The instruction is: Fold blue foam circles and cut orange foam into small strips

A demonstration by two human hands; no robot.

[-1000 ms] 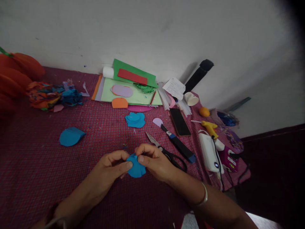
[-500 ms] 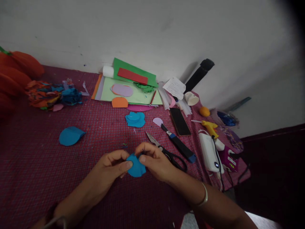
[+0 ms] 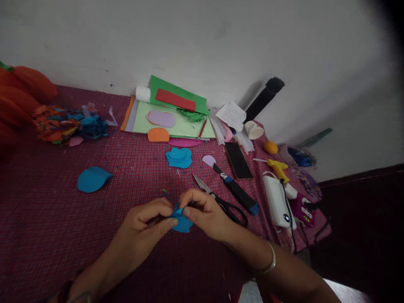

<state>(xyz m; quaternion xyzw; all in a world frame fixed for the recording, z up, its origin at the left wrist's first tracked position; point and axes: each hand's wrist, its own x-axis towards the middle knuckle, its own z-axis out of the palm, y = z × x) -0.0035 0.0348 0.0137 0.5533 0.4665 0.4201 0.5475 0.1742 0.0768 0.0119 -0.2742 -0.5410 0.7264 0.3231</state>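
Between my two hands is a small blue paper petal [image 3: 183, 225], its upper edge pinched into a fold. My left hand [image 3: 148, 219] grips the left side of that edge between thumb and fingers. On the right side, my right hand [image 3: 205, 212] pinches it the same way. Scissors [image 3: 217, 201] with black handles lie just beyond my right hand, blades apart. A small stack of blue paper cutouts [image 3: 179, 158] rests farther back. Off to the left lies a single blue paper petal [image 3: 94, 179] with a pinched tip.
Coloured sheets [image 3: 139, 120] lie against the wall. A phone [image 3: 238, 160], a dark-handled cutter [image 3: 241, 193], a yellow glue gun [image 3: 278, 169] and a white power bank [image 3: 277, 200] with cables are at right. Paper scraps [image 3: 67, 126] and orange pumpkin shapes [image 3: 22, 92] are at left.
My fingers have drawn closer together, and the blue petal's upper edge is now folded up between them. Earlier it lay flatter. The other things have stayed in place.
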